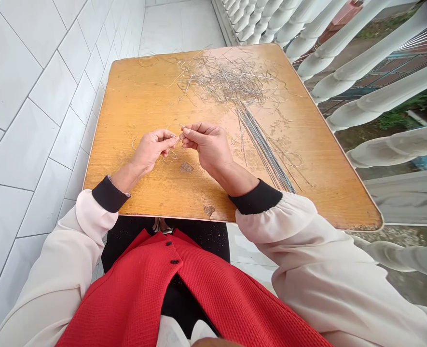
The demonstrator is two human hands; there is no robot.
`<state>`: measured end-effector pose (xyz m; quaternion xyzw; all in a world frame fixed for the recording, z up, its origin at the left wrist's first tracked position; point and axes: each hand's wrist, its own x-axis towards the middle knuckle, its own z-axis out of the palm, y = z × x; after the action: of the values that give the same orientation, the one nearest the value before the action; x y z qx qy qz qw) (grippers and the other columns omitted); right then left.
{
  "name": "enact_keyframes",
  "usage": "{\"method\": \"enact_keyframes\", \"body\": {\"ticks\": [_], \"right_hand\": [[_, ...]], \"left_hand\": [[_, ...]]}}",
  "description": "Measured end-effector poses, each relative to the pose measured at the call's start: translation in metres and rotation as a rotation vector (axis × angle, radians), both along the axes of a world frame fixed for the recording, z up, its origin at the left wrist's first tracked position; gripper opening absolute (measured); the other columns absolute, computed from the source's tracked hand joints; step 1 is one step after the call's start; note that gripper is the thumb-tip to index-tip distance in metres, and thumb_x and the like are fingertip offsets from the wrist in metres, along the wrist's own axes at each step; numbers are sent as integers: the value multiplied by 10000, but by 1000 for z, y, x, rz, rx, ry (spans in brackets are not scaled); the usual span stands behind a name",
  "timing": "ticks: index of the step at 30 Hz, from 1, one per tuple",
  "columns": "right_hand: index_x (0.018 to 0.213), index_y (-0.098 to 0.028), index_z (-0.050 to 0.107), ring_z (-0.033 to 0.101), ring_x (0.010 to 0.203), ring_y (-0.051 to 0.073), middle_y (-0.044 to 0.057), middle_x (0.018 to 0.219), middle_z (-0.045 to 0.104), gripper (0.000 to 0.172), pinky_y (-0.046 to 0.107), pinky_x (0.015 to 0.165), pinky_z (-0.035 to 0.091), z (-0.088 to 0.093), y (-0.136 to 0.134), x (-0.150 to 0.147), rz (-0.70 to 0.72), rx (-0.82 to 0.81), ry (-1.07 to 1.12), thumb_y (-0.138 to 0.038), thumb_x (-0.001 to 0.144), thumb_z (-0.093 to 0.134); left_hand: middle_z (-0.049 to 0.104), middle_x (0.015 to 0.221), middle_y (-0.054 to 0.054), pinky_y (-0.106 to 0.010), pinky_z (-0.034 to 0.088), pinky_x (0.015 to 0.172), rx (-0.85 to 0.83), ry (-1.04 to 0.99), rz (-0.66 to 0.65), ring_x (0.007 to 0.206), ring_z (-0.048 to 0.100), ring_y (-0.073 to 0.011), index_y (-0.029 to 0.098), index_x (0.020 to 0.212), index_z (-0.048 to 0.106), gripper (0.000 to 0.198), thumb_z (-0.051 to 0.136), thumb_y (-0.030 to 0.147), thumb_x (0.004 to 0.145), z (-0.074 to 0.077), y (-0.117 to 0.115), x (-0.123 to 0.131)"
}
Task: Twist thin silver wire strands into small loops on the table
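My left hand point(151, 149) and my right hand point(206, 147) meet above the middle of the orange-brown wooden tabletop point(137, 115). Their fingertips pinch a thin, pale wire-like strand point(170, 156), which curves in loops around the left hand. Farther up the table lies a tangled pile of similar grey strands point(227, 79). To the right of my right hand, a bundle of straight grey strands point(266, 149) fans out from that pile. Neither hand touches the pile or the bundle. My fingers hide the exact pinch point.
The tabletop has worn, chipped patches, including one point(186, 167) just below my hands. A white tiled wall point(28, 125) runs along the left side. A white balustrade point(343, 62) runs along the right side. My red vest and cream sleeves fill the bottom of the view.
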<state>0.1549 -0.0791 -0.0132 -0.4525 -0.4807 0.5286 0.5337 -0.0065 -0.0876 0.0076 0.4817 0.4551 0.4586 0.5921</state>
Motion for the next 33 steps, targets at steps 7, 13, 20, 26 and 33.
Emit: {"method": "enact_keyframes", "body": {"ticks": [7,13,20,26,33], "right_hand": [[782,-203,715,662,685,105,7,770,712,177,242,719,590,3,-2,0,27,-53,75,-275,838,867],[755,-209,735,602,643,104,5,743,715,172,234,618,514,3,-2,1,37,-27,-33,-282,844,863],[754,-197,685,650,668,130,13,711,691,285,287,698,548,-3,-4,-6,21,86,-151,-380,897,849],[780,-233,637,552,570,107,-27,625,604,365,250,573,484,-4,0,-5,-37,141,-210,-516,915,825],[767,-230,628,527,572,102,-18,667,591,400,243,535,469,0,-2,-5,37,61,-49,-552,935,795]], "left_hand": [[633,609,49,-162,391,498,-5,4,-39,471,499,-15,141,712,656,266,663,-26,919,0,-2,-1],[647,622,47,-174,425,511,2,26,-34,485,540,-25,144,728,664,237,705,22,927,0,0,-2],[728,687,22,-169,511,607,-13,26,-52,575,647,-40,128,796,689,161,725,43,929,-3,0,-2],[772,813,-4,-169,536,638,26,-5,-97,658,697,-58,146,889,723,164,817,275,928,0,1,-7],[782,917,-29,-215,548,703,74,-44,-69,722,712,-75,174,906,784,205,798,374,947,-1,6,-9]]}}
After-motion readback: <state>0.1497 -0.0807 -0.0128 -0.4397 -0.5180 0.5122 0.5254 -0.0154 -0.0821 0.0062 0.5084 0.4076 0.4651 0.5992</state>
